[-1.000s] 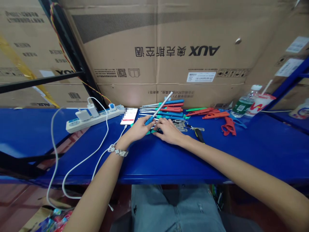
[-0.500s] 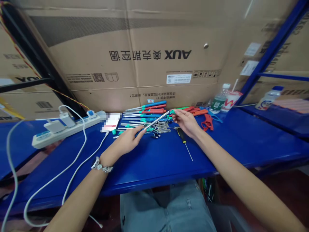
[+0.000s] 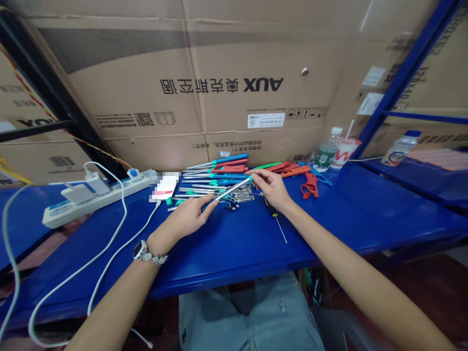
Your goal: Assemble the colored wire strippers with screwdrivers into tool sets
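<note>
My left hand is closed around the lower end of a thin silver metal tube, which slants up to the right. At its upper end sits a small green plastic piece, pinched by the fingers of my right hand. Behind and below the tube lies a pile of similar tubes, some with blue handles or red handles, together with small wired parts. A screwdriver with a black and yellow handle rests under my right hand, its handle partly hidden.
Orange and red plastic handle shells lie to the right, before a water bottle and a paper cup with a straw. A power strip, white cables and a partly blurred phone-like object are at the left. Cardboard stands behind.
My right hand has moved slightly left and down, bringing the green piece from just beyond the tube's end onto it. The camera view has shifted a little.
</note>
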`<state>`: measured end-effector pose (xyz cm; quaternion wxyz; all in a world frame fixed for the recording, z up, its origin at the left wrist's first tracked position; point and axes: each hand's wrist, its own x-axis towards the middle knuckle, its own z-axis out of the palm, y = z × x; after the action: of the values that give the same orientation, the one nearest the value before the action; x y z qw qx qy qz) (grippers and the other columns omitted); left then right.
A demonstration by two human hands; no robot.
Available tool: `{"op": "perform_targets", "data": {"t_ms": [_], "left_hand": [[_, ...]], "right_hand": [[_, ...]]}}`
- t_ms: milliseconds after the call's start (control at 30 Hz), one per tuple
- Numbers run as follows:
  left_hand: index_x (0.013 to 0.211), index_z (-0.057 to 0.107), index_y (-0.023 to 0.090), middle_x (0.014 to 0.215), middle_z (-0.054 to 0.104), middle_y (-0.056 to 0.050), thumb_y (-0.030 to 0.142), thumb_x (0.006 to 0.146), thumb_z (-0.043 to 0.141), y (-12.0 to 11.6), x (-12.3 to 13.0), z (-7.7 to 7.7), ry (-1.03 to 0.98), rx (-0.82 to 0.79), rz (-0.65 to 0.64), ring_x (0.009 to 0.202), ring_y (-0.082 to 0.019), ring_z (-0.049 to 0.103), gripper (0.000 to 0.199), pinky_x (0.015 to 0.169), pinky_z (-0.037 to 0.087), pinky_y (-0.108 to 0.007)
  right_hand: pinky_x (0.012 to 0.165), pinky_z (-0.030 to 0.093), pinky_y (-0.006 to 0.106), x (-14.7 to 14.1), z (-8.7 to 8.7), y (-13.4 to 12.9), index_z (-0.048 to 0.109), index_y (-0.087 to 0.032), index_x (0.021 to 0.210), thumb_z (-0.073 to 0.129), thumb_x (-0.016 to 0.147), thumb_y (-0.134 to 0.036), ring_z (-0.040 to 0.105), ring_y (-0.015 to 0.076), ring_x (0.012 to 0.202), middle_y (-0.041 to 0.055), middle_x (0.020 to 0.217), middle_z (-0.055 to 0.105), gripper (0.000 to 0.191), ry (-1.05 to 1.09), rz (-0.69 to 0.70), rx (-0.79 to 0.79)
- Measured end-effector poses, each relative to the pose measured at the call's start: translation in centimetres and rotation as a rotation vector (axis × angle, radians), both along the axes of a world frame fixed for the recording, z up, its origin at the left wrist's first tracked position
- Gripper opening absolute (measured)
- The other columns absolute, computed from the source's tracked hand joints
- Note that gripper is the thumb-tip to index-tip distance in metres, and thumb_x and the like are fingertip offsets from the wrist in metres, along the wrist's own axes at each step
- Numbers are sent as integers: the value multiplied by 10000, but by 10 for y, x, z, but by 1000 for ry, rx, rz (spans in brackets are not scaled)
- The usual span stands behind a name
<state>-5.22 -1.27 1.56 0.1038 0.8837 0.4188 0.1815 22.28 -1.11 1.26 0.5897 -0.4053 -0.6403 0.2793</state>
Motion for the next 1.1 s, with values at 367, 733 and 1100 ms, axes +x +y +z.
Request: {"op": "perform_targets", "data": {"t_ms": [367, 733, 1100], "left_hand": [[1315, 670, 187, 788, 728, -98, 486, 1051, 351, 0, -2, -3, 88, 84, 53, 704, -282, 681, 510, 666, 467, -340], [1196, 639, 196, 775, 717, -92, 450, 1070, 348, -10, 20, 1, 118, 151, 47, 709, -280, 698, 406, 628, 425, -311], [1231, 461, 193, 870, 706, -75, 187, 882, 568, -12, 28, 0, -125, 24, 81, 725, -279, 690, 365, 625, 442, -325]], "right_hand": [[603, 399, 272, 1, -3, 2, 671, -182, 776, 842, 641, -618, 487, 101, 572, -45, 620, 589, 488, 166, 166, -266], [518, 407, 264, -48, -10, -9, 660, -179, 666, 907, 595, -539, 526, 110, 507, -13, 571, 633, 442, 293, 255, -375], [537, 425, 296, -80, -12, -16, 583, -229, 611, 798, 732, -614, 508, 138, 505, -16, 536, 574, 457, 121, 176, -206]]}}
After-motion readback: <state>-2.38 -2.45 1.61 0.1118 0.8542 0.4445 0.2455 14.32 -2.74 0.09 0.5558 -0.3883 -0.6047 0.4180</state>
